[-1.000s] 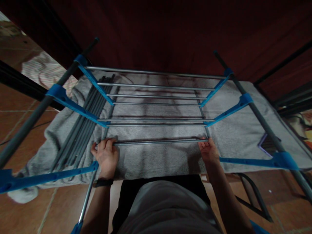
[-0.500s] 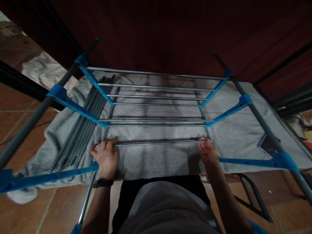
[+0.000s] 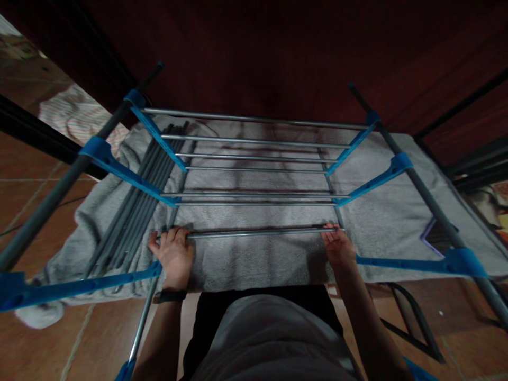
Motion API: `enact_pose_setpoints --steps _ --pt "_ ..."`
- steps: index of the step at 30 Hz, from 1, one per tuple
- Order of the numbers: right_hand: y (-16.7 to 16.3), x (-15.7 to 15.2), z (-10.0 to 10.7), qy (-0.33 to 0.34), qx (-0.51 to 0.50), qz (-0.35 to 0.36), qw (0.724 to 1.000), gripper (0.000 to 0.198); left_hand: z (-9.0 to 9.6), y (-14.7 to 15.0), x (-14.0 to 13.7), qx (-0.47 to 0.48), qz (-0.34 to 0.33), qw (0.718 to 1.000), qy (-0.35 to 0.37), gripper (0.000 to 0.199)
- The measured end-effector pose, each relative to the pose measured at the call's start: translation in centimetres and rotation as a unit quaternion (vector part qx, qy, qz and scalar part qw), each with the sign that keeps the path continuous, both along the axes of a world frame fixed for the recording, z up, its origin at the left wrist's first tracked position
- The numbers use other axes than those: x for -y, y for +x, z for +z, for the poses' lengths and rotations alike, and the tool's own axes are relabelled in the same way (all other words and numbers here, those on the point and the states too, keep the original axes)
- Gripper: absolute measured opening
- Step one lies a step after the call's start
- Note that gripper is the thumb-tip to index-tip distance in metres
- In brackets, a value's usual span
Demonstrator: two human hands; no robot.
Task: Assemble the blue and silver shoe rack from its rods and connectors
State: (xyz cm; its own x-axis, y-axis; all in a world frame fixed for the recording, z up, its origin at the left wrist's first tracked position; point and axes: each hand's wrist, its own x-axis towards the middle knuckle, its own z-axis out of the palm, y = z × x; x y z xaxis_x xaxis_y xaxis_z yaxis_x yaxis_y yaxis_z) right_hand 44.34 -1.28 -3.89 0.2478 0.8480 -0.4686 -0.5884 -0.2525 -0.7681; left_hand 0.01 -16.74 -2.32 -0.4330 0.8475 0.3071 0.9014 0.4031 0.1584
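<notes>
A thin metal rod [image 3: 254, 233] lies crosswise in front of me, and both hands are on its ends. My left hand [image 3: 174, 256] is closed over the left end, palm down, with a dark band on the wrist. Curled around the right end are the fingers of my right hand [image 3: 339, 246]. Beyond the rod stands a rack frame with blue plastic brackets [image 3: 123, 174], thick grey side tubes [image 3: 424, 201] and several crosswise metal bars [image 3: 254, 196]. The nearest blue brackets, beside each wrist, have no bar between them.
A grey blanket [image 3: 222, 264] covers the surface under the rack. Several loose grey tubes [image 3: 138, 211] lie in a bundle at left. A purple-edged dark object [image 3: 436, 238] lies at right. Dark red fabric [image 3: 254, 58] rises behind, and tiled floor [image 3: 43, 349] shows below.
Both hands stay on the rod in nearly the same place. The whole view has shifted very slightly; otherwise nothing visibly differs.
</notes>
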Motion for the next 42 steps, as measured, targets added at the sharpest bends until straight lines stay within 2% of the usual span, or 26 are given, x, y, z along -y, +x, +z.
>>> enact_pose_setpoints --steps 4,8,11,21,29,36,42 --pt "-0.3 0.1 -0.1 0.025 0.001 0.003 1.000 0.007 -0.1 -0.1 -0.1 -0.004 -0.010 1.000 0.001 0.026" --pt "-0.4 -0.3 0.2 -0.006 -0.015 -0.017 1.000 0.011 0.1 0.0 -0.4 0.010 -0.003 1.000 0.001 0.026" --pt "-0.4 -0.5 0.3 -0.020 -0.019 -0.018 0.999 0.012 0.3 0.3 -0.6 0.006 0.012 1.000 -0.026 0.028" --pt "-0.3 -0.5 0.1 -0.012 -0.021 -0.021 0.999 0.001 0.4 0.1 -0.6 -0.029 -0.025 0.998 -0.059 0.029" --pt "-0.8 -0.4 0.0 0.010 -0.015 -0.036 0.999 0.016 -0.1 -0.2 -0.6 -0.014 -0.043 0.998 -0.053 0.030" --pt "-0.8 -0.5 0.4 0.003 -0.013 -0.030 0.999 0.016 -0.7 -0.3 -0.6 -0.003 -0.047 0.998 -0.028 0.030" --pt "-0.8 -0.4 0.3 0.005 -0.009 -0.028 1.000 0.016 -0.3 0.0 -0.7 -0.027 -0.064 0.997 -0.025 0.029"
